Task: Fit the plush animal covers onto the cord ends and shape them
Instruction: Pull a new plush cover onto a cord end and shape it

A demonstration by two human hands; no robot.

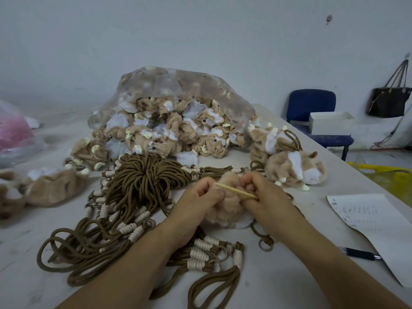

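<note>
**Q:** State of each grip?

**A:** Left hand (pixel 200 198) and right hand (pixel 267 197) both curl onto the plush cover (pixel 223 210). The right also pinches the stick (pixel 236 191).

**Q:** Where is the cover?

**A:** Between the two grips, over the counter (pixel 278 275). The stick's long axis runs from grip to grip across the cover's top. The right hand probably drives it leftward.

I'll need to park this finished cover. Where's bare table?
Bare table shows between the right forearm and the pen, and front-left of the cord bundle. Crowded: the middle, with that bundle, the bag of covers and finished animals.
</note>
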